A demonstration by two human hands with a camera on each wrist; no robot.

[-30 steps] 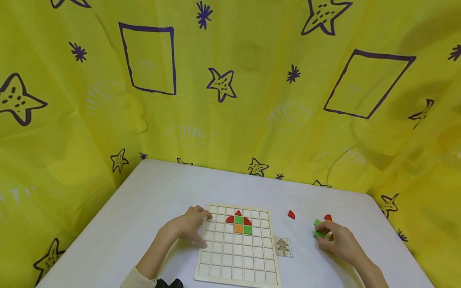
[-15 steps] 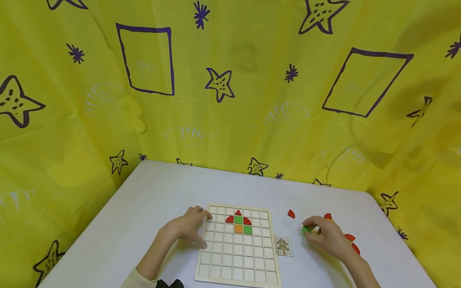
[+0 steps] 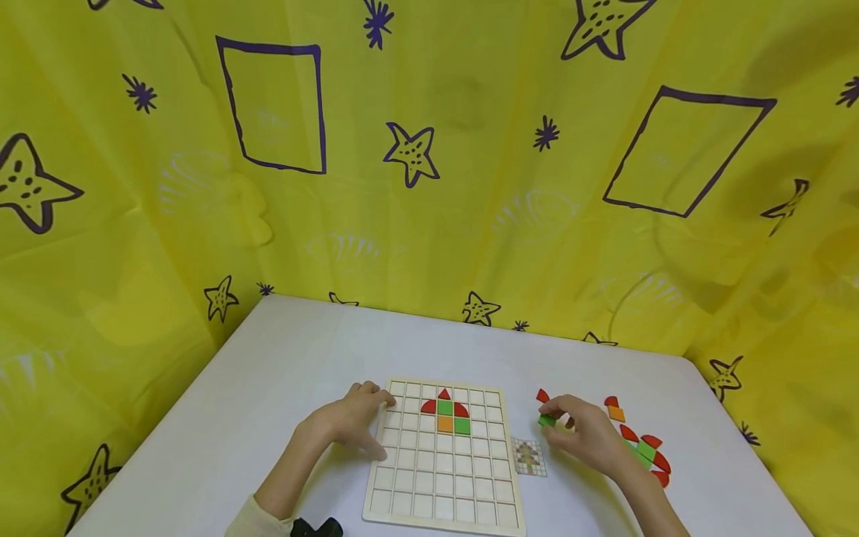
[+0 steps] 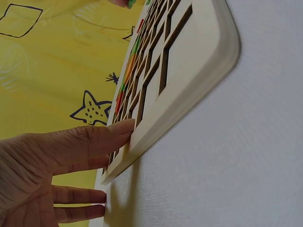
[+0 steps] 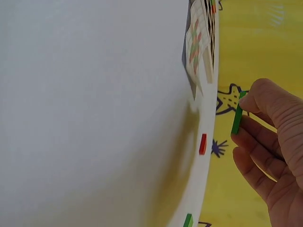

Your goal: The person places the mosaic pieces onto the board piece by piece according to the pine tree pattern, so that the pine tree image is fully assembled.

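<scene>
My left hand (image 3: 353, 424) rests at the left edge of a pale wooden grid board (image 3: 423, 507), its straight thumb on the rim in the left wrist view. Set in the board's upper cells are a red triangle (image 3: 444, 394), two red quarter-round tiles, two green square tiles (image 3: 461, 426) and an orange square tile (image 3: 445, 424). Right of the board, my right hand (image 3: 589, 438) pinches a green tile (image 5: 238, 113) between thumb and fingertips, raised above the table. A pattern card (image 3: 530, 457) with a tree design lies against the board's right edge.
A red quarter-round tile (image 3: 542, 395) lies just beyond my right hand. Farther right are an orange tile (image 3: 616, 415) beside a red one, and a loose cluster of red and green tiles (image 3: 646, 450). A yellow curtain (image 3: 416, 246) hangs behind the white table (image 3: 302, 335).
My right hand has taken a green tile from the scattered pieces at right and carried it left toward the board, uncovering the cluster. My left hand has stayed at the board's edge.
</scene>
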